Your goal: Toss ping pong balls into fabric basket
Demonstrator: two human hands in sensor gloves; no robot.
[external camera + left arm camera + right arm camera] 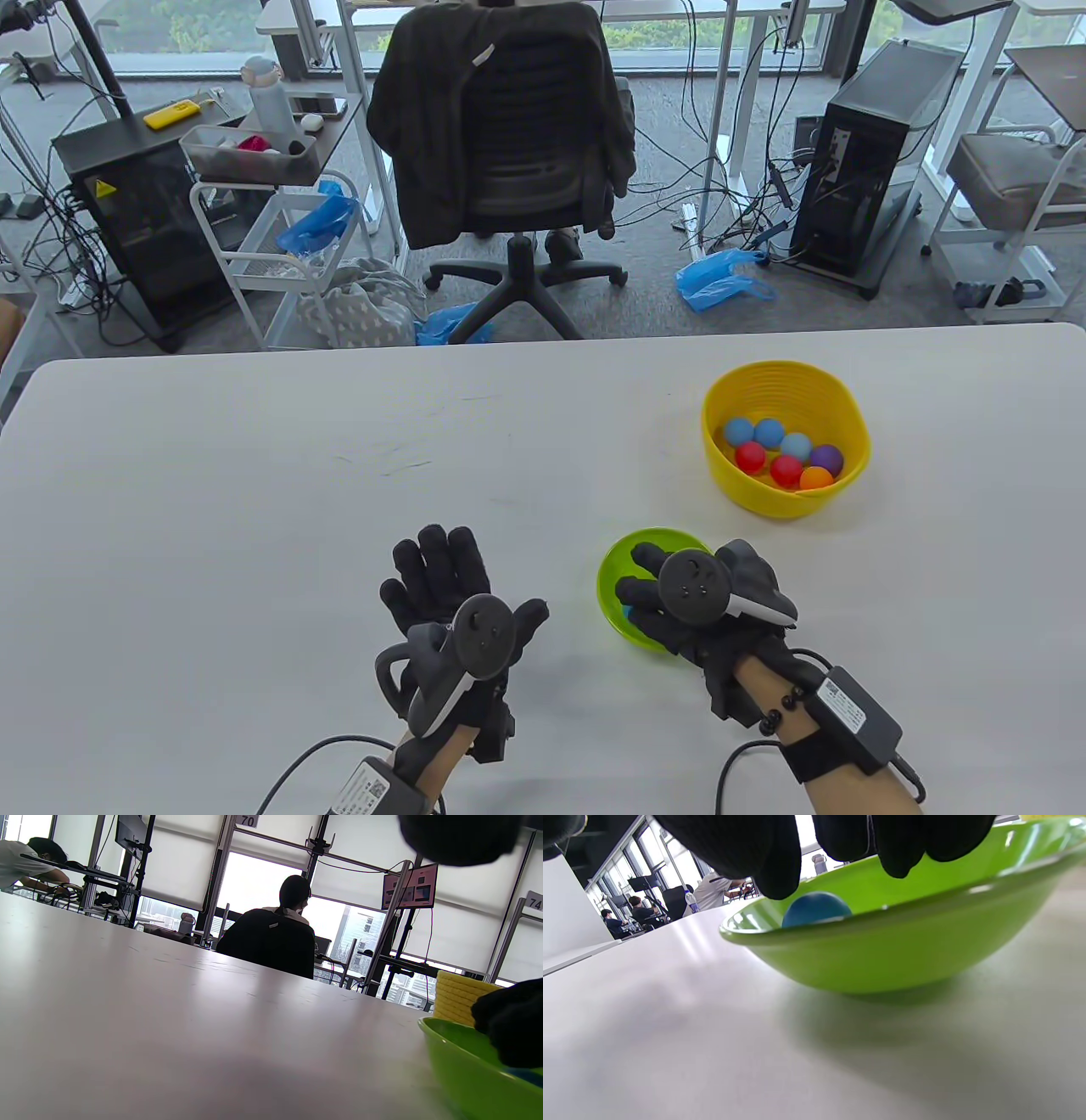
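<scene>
**Picking the last blue ball cleanly out of the green bowl**

Nearest the person, the left hand point(458, 611) lies flat on the white bench point(254, 509), fingers spread and holding nothing. It is well out of the way there and can remain so.

Just to its right, the right hand point(691, 607) reaches over the near rim of the green bowl point(615, 569). In the right wrist view its fingertips point(772, 874) hang directly above a blue ball point(814, 910) resting inside the bowl; the grip looks partly curled and apart, with nothing clamped yet, though whether a fingertip touches the ball cannot be told.

My judgement: the step in hand is the pick. The ball is light, smooth and free to roll on the curved bowl floor, so thumb and forefinger should come down on opposite sides and close gently at its widest part. A push from one side alone would likely send it skating up the wall. The shallow bowl may also slide, so press downward little.

Farther off, toward the far right, stands the yellow basket point(785, 382), well apart from the bowl, already holding several balls point(785, 454) in blue, red, purple and orange. A soft, arcing underhand toss should suit best, since a hard throw could bounce out.
</scene>
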